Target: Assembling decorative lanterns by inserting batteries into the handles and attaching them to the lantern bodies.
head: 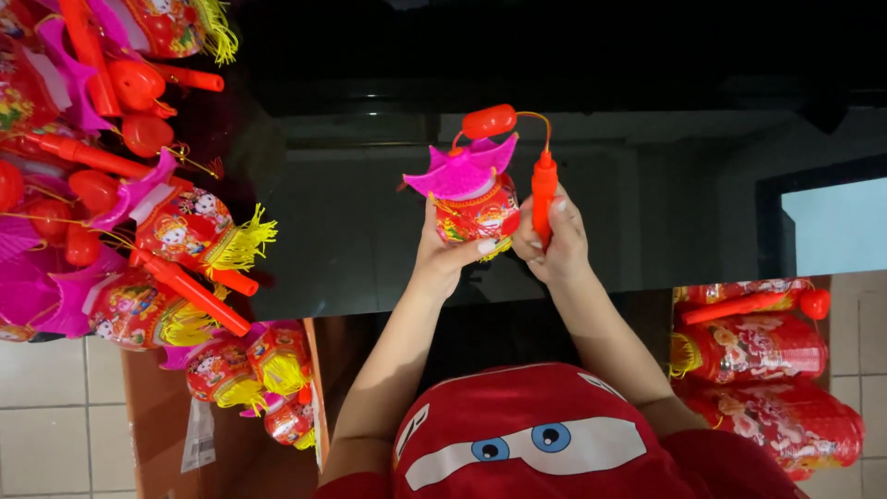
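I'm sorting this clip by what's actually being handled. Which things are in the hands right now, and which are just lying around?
In hand:
- small red lantern with pink top, gripped by the left hand
- red stick handle, gripped by the right hand

Lying about:
- pile of finished lanterns at the left of the dark table
- bagged red lanterns at the right

Lantern [476,211]: glossy printed body, matt pink paper-like top. Handle stick [543,196]: smooth glossy red plastic. Bench [351,212]: black, glossy, reflective.
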